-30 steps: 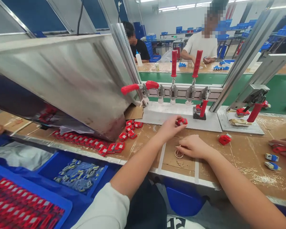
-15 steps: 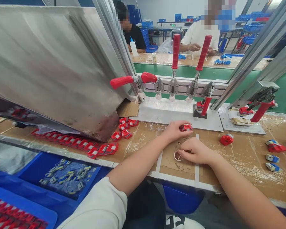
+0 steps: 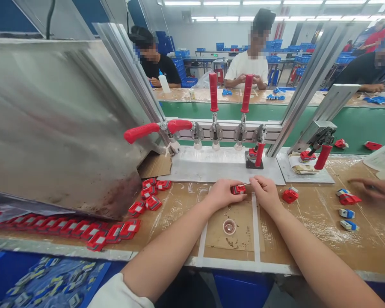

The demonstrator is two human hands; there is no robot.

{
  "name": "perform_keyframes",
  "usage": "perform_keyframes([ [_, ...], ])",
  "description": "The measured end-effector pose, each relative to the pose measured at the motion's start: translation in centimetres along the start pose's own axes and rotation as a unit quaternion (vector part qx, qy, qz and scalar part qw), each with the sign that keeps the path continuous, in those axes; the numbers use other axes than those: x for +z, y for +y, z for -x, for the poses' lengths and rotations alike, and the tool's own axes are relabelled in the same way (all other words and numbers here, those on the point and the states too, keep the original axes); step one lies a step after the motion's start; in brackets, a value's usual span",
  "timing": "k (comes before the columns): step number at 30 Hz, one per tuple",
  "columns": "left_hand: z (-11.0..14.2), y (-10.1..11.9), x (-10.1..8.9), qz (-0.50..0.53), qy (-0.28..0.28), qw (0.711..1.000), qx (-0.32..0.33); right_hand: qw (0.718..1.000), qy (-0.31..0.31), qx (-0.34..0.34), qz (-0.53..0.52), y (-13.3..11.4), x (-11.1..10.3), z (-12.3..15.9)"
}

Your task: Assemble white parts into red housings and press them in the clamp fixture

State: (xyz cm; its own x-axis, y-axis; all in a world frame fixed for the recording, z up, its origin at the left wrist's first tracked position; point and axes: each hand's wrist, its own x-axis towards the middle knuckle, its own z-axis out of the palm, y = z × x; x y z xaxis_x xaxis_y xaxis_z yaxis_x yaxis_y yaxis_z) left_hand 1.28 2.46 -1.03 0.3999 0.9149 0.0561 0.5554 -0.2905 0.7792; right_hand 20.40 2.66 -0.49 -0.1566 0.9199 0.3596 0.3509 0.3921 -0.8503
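Observation:
My left hand [image 3: 223,194] is closed around a small red plastic part with a grey top [image 3: 238,189], held a little above the table. Pinched in my right hand [image 3: 263,191] is a thin pale stick [image 3: 244,185], its far end at the top of that part. Below the hands, a small round cup [image 3: 229,227] with some liquid sits on a brown sheet [image 3: 216,241] spotted with dark drops. One more red part [image 3: 290,195] lies right of my right hand.
Red-handled toggle clamps [image 3: 213,92] stand over a metal base plate [image 3: 208,167] ahead. Left are a large metal panel [image 3: 60,119] and several red parts [image 3: 153,203]. Blue-and-white pieces [image 3: 347,213] and another person's hand [image 3: 372,188] are at right.
My right hand has moved from the cup up to the red part, bringing the stick to it. My left hand still holds the part. The camera has tilted upward.

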Motion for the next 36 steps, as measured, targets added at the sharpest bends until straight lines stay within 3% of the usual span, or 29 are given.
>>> perform_keyframes([
  [12, -0.2, 0.2, -0.2, 0.001, -0.012, 1.0, -0.013, 0.999, -0.044, 0.003, -0.021, 0.5, 0.4, 0.0],
  [17, -0.1, 0.3, -0.2, -0.001, -0.009, 1.0, -0.007, 0.999, -0.031, -0.017, -0.006, 0.8, 0.5, 0.0],
  [25, 0.1, 0.6, -0.2, -0.013, 0.006, 1.0, -0.008, 0.99, 0.011, -0.077, 0.119, 1.4, -0.2, 0.0],
  [29, -0.2, -0.1, 0.0, -0.01, 0.015, 1.0, -0.001, 0.99, 0.016, -0.104, 0.097, 0.2, -0.6, 0.3],
  [31, -0.3, -0.4, 0.1, 0.004, 0.027, 1.0, 0.005, 0.99, -0.024, -0.128, 0.046, -0.9, -0.6, 1.0],
  [33, -0.4, -0.5, 0.3, 0.005, 0.034, 0.999, 0.01, 0.978, -0.128, -0.165, 0.005, -2.0, -0.4, 1.8],
  [36, -0.5, -0.7, 0.6, -0.019, 0.026, 0.999, 0.019, 0.934, -0.293, -0.205, 0.008, -3.0, 0.3, 2.8],
])
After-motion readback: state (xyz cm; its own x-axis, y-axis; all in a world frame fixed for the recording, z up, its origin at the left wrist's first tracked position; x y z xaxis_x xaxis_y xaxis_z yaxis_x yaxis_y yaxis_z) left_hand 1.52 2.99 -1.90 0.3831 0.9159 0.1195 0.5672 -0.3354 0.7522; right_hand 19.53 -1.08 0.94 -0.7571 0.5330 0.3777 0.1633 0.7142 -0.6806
